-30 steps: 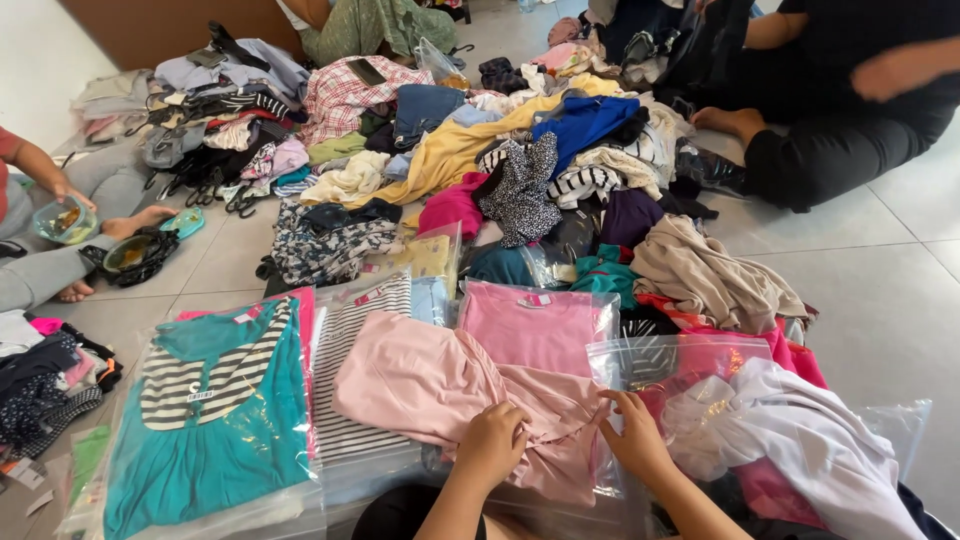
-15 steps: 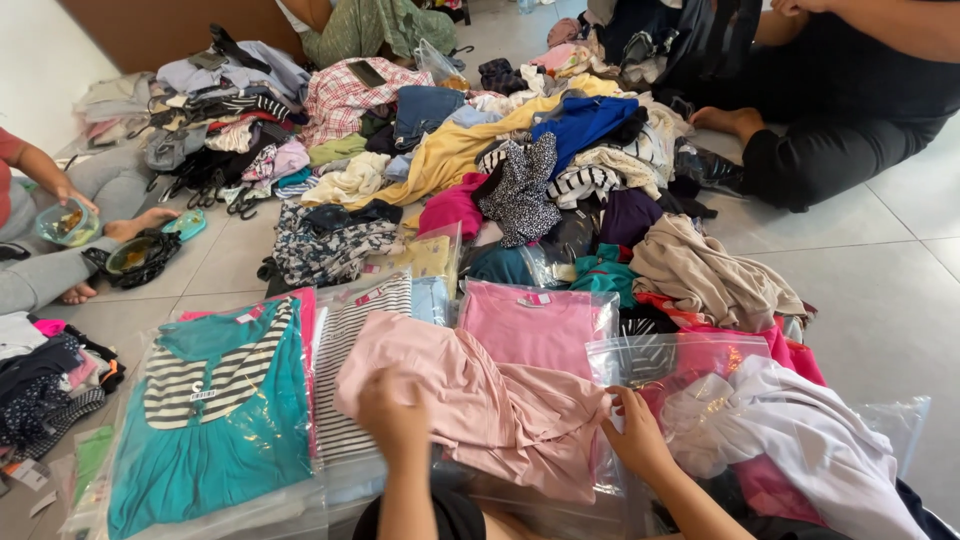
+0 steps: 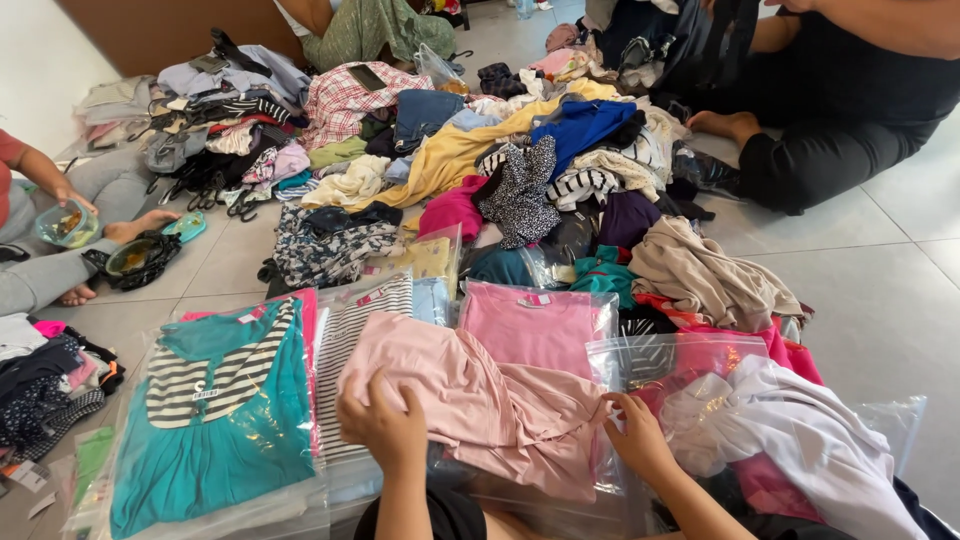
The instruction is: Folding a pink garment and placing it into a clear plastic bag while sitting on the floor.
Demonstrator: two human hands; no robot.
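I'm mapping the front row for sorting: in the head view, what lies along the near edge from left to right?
Dark clothes heap → bagged teal top with striped panel → bagged grey striped garment → left hand → loose pink garment → right hand → white garment.

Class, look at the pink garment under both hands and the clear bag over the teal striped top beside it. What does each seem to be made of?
Pink garment: seemingly soft matte fabric, perhaps a knit; it drapes in loose folds and creases under the left hand and right hand.
Clear bag: thin glossy plastic film; it is transparent, with shiny highlights and wrinkles.
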